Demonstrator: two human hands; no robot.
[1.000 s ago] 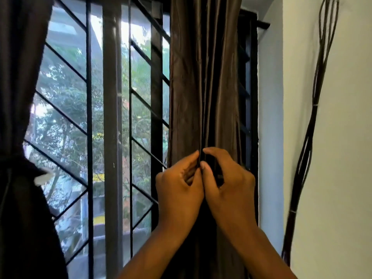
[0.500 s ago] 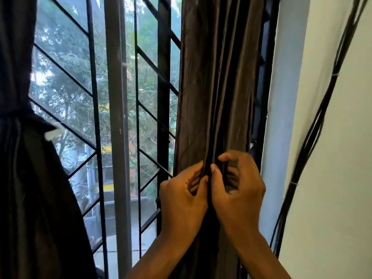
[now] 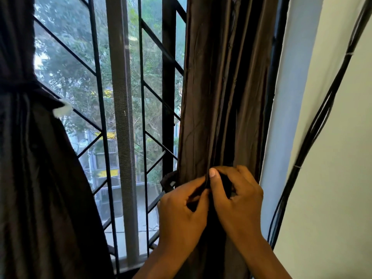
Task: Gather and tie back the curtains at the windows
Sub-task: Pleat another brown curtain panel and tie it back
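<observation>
A dark brown curtain (image 3: 225, 93) hangs gathered into narrow folds at the right side of the window. A dark tie-back strap (image 3: 168, 181) loops out from its left edge. My left hand (image 3: 181, 214) and my right hand (image 3: 237, 202) meet in front of the gathered folds, thumbs touching, each pinching an end of the strap against the cloth. At the left edge a second dark curtain (image 3: 36, 178) hangs bunched, cinched by a tie (image 3: 20, 85) with a small white tag (image 3: 62, 110).
The black window grille (image 3: 98, 81) with diagonal bars and a grey mesh post (image 3: 120, 97) fills the gap between the curtains. A white wall (image 3: 332, 178) stands at the right, with a bundle of black cables (image 3: 314, 133) running down it.
The view has tilted down and moved closer to the window. My hands stay pinched together on the right curtain, and the strap loop now shows at its left edge.
</observation>
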